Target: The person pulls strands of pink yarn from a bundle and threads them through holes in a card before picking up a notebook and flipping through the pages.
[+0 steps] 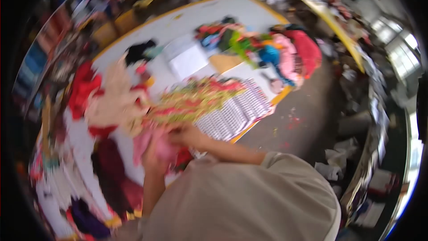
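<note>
A bunched piece of pink cloth (164, 146) is between my two hands at the near edge of the white table. My left hand (154, 157) grips it from the near left side, its fingers partly hidden in the folds. From the right, my right hand (186, 135) reaches over with bent fingers closed on the cloth's upper edge; motion blurs them. Just beyond lies a yellow-green and red patterned fabric (191, 102). Left of it spreads a beige cloth (117, 100), and a stack of black-and-white patterned fabric (232, 116) sits close to my right forearm.
White paper sheets (187, 60) lie mid-table near a brown piece (224, 63). Multicoloured cloth scraps (243, 40) and a red cloth bundle (305, 53) are piled at the far right. Red cloth (83, 87) and dark maroon cloth (113, 169) lie left. A yellow-edged table (330, 20) runs alongside.
</note>
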A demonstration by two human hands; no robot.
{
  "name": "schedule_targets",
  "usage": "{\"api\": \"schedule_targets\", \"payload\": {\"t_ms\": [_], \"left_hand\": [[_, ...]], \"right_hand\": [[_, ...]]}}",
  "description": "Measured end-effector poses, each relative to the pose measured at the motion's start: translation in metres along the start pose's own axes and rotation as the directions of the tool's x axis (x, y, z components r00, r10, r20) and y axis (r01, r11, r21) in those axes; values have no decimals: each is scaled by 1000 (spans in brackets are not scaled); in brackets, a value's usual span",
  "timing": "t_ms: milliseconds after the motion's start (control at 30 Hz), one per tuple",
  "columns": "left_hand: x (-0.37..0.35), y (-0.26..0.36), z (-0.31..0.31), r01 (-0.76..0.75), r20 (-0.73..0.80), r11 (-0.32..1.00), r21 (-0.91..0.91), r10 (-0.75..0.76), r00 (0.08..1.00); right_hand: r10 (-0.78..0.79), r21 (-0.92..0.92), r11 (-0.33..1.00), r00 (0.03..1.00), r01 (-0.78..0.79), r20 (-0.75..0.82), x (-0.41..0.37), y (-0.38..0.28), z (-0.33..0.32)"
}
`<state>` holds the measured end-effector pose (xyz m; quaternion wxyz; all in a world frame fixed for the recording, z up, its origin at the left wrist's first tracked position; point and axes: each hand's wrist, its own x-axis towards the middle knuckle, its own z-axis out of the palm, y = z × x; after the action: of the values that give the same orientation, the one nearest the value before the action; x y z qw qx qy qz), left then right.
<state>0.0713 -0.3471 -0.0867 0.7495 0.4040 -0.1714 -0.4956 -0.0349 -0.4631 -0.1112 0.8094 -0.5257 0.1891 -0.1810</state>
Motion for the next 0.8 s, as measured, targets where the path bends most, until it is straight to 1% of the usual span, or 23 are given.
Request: {"api": "schedule_targets", "payload": {"t_ms": [33,67,100,133,167,200,233,267,333,400,433,500,533,567,600,633,700,733,767,800], "left_hand": [[-3,-2,-5,28,-6,999,18,-27,1000],[-3,5,9,-46,1,997,61,47,999],[-1,7,6,21,-8,999,-50,-22,1000],[0,6,2,81,7,982,-169,-81,997],[0,4,1,84,-16,978,-190,-89,996],[0,5,0,89,-21,974,-208,-95,995],[0,7,0,66,-56,976,-205,-79,995],[1,7,1,61,-67,979,-195,-75,995],[-2,6,-2,55,-79,981,-186,-71,994],[-5,1,-7,63,-95,993,-101,-72,993],[-5,-3,-11,62,-99,993,-103,-73,992],[-1,-5,-16,41,-140,999,-9,-42,989],[0,-5,-17,39,-142,999,-9,-40,989],[0,-2,-16,53,-118,994,-95,-64,991],[1,1,-14,69,-93,981,-179,-87,992],[2,3,-13,68,-93,982,-179,-85,992],[3,6,-11,46,54,932,-358,-28,998],[3,7,-8,46,54,932,-359,-28,998],[2,8,-5,31,-4,963,-268,-34,999],[2,8,-3,23,-62,984,-174,-34,997]], "right_hand": [[18,17,1000,1000,-18,-13,-3,-7,1],[76,123,990,994,-65,-80,-3,-8,3],[165,132,979,982,-153,-90,-6,-24,9],[160,89,984,985,-154,-69,-9,-34,12],[213,109,973,971,-201,-106,-8,-35,14],[219,60,975,970,-214,-106,-8,-38,14],[228,112,969,970,-218,-87,-8,-36,16],[240,114,966,969,-232,-62,-6,-36,16],[227,174,960,974,-220,-19,-5,-35,12],[231,205,952,973,-227,0,-4,-33,13],[229,236,945,973,-226,14,-3,-33,12],[227,266,937,973,-227,30,-1,-33,13],[235,331,916,972,-226,11,-1,-34,14],[244,394,892,970,-221,-7,0,-35,15],[244,393,892,970,-222,-5,1,-37,15],[230,362,908,973,-211,-11,2,-39,16],[217,332,922,976,-200,-17,3,-38,15],[205,275,942,979,-192,-18,4,-36,15],[191,217,959,981,-183,-19,5,-36,16],[192,217,959,981,-183,-20,5,-38,19]]}}
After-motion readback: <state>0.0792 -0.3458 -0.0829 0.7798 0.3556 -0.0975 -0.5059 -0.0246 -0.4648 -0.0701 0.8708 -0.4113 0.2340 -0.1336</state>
